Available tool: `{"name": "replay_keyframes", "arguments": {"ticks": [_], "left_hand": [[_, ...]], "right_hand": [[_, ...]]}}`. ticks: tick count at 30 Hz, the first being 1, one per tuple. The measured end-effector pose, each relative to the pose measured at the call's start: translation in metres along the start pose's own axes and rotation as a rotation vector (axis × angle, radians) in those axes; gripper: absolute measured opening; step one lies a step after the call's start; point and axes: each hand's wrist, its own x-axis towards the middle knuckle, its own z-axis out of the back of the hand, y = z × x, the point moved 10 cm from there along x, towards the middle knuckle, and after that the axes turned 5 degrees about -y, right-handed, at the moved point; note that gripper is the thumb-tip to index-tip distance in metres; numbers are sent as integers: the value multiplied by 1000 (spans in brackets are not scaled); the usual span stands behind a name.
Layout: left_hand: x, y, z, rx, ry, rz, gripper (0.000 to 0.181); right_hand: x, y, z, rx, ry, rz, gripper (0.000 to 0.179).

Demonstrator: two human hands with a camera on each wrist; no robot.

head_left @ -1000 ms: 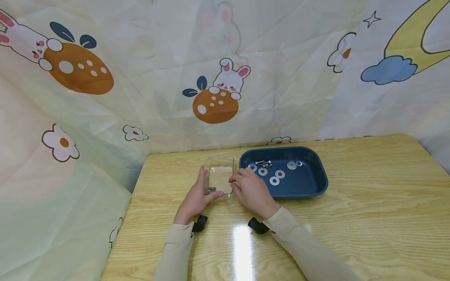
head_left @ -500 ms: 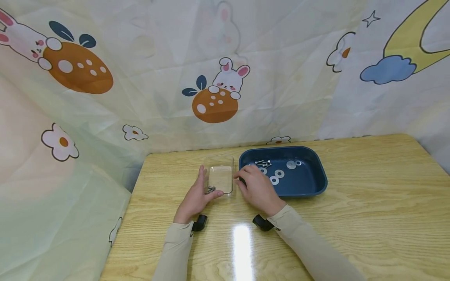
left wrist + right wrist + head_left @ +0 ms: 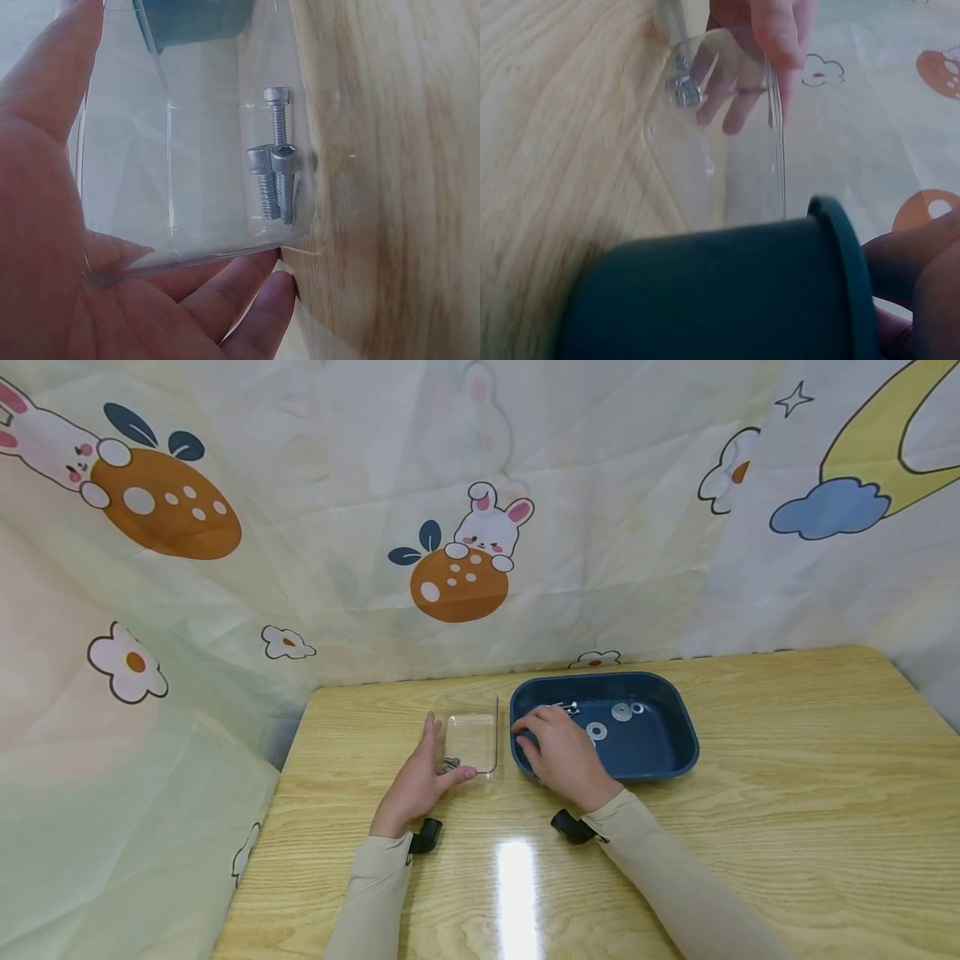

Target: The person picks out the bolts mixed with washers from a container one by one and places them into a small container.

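Observation:
A clear plastic box (image 3: pixel 474 745) stands on the table, with three socket-head screws (image 3: pixel 268 180) in one end, clearest in the left wrist view. My left hand (image 3: pixel 416 787) rests against its near left corner, extended fingers along the left side and thumb across the near side. To the right of the box is a dark blue tray (image 3: pixel 647 753). My right hand (image 3: pixel 567 758) is over the tray's left part, fingers loosely bent, thumb and forefinger apart, with nothing visible between them. Inside the tray lie flat washers (image 3: pixel 596 732) and screws (image 3: pixel 572 708), partly hidden by that hand.
Both containers sit side by side on a light wooden table (image 3: pixel 787 793). Behind and to the left hangs a printed cloth (image 3: pixel 600 568) with rabbits and flowers. Black wrist mounts (image 3: pixel 573 827) stick out beneath the sleeves.
My right hand has moved right, from the clear box's right edge to over the blue tray, covering some washers and screws. The left hand and both containers have stayed put.

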Motion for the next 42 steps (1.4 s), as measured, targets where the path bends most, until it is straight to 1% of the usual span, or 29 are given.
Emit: {"name": "replay_keyframes", "arguments": {"ticks": [4, 11, 23, 36, 42], "left_hand": [[1, 2, -1, -6, 3, 7, 118], [2, 3, -1, -8, -3, 5, 118], [1, 2, -1, 3, -3, 0, 118], [2, 1, -1, 0, -4, 3, 118], [2, 2, -1, -3, -4, 11, 118]], "right_hand": [[0, -5, 2, 0, -11, 4, 12], [1, -14, 4, -2, -5, -15, 14], [0, -29, 4, -34, 20, -75, 18], [0, -50, -3, -59, 104, -170, 25], [0, -57, -5, -67, 123, -192, 29]]}}
